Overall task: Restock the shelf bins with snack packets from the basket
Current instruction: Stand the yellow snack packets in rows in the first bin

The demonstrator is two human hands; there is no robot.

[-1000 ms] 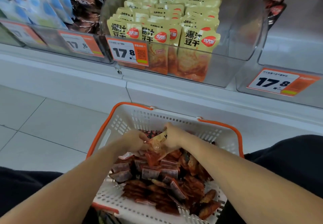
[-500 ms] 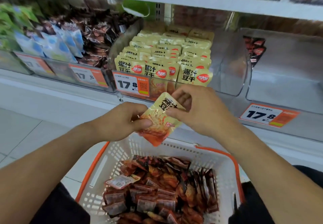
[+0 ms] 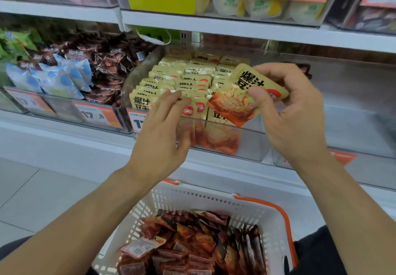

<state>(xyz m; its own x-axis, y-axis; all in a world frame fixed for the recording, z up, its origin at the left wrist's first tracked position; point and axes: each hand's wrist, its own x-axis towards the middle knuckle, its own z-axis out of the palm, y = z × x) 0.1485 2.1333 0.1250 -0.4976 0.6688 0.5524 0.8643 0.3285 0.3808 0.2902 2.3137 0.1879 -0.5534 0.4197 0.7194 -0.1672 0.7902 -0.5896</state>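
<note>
**Yellow packet held over the clear bin**

Right hand [image 3: 293, 111] pinches a yellow-and-orange foil snack packet [image 3: 244, 96] between thumb and fingers, tilted, just above the front right of the clear plastic shelf bin [image 3: 246, 146]. Bin packed with rows of matching yellow packets [image 3: 182, 79]. Left hand [image 3: 162, 129] at 9 o'clock of the packet, fingers spread and relaxed, holding nothing, at the bin's front rim. White plastic basket with orange handles [image 3: 252, 210] at 6 o'clock, filled with dark red snack packets [image 3: 192, 244].

White shop shelves [image 3: 214, 28] stand in two levels. Orange price labels [image 3: 98, 115] hang on them. The floor [image 3: 32, 189] has pale tiles.
</note>
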